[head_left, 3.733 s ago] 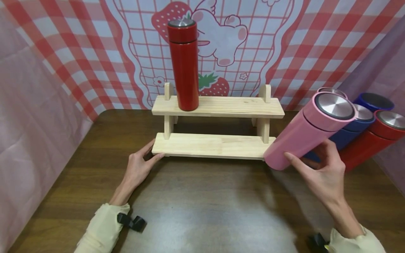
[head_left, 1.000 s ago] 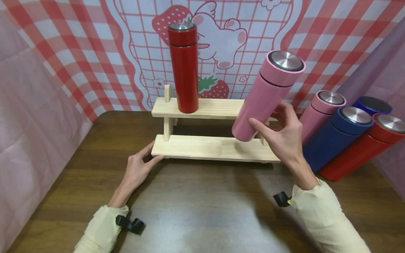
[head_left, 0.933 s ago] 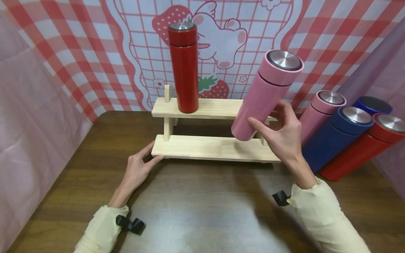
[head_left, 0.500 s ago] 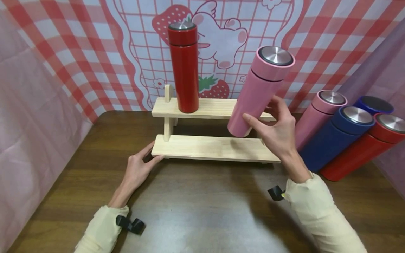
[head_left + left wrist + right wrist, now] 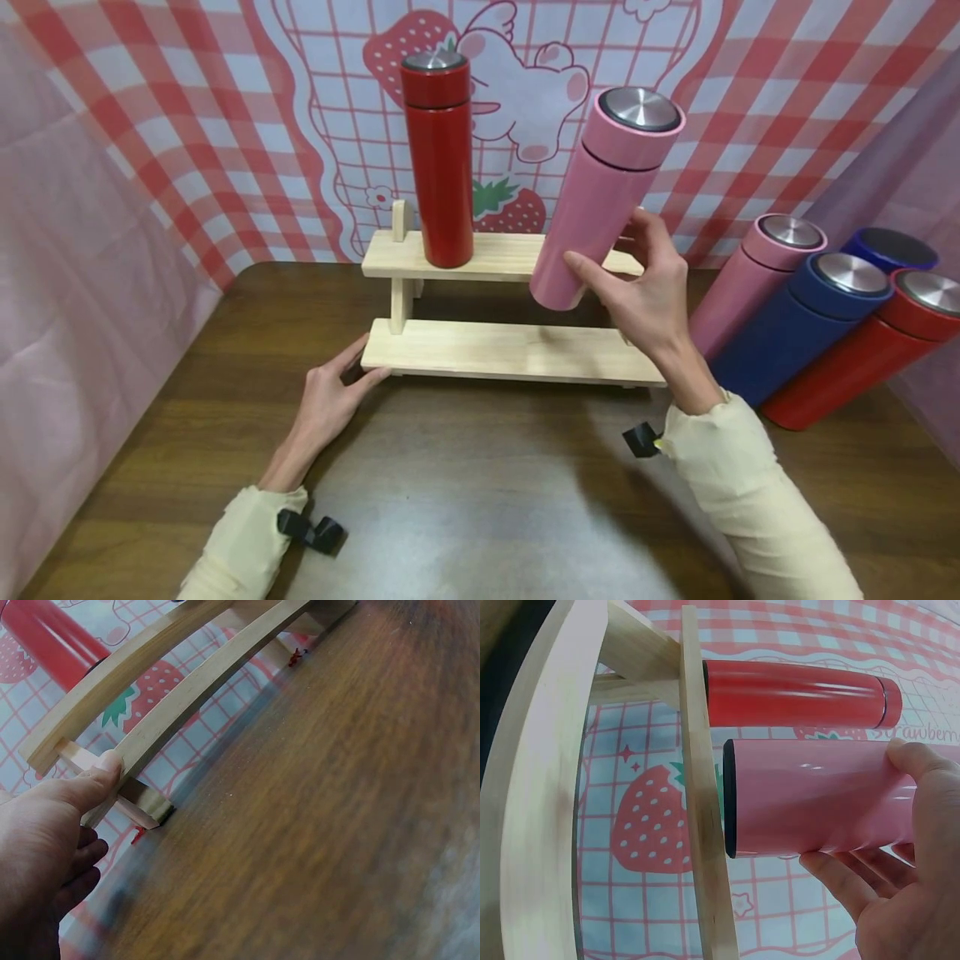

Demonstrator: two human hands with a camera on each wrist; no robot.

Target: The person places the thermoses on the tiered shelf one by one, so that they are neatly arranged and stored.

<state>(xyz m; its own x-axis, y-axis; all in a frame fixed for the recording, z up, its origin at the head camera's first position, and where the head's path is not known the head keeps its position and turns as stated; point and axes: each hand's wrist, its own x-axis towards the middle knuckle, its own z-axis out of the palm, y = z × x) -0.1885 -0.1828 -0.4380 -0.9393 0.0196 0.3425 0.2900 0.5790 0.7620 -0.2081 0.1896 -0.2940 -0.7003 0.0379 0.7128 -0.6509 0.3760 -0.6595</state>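
Note:
My right hand grips a pink thermos bottle low on its body, thumb in front and fingers behind. The bottle leans to the right, its base in front of the upper tier of a two-tier wooden shelf. Up close in the right wrist view, its dark base faces the upper board; whether they touch, I cannot tell. A red thermos bottle stands upright toward the left of the upper tier. My left hand holds the lower board's left end, its thumb on the board in the left wrist view.
Right of the shelf stand another pink bottle, a blue bottle, a second red bottle and a partly hidden dark-blue one. A checked strawberry cloth hangs behind the wooden table.
My right hand has carried the pink bottle from the right side leftward and up to the upper tier, and the bottle now leans less. My left hand has stayed at the shelf's end.

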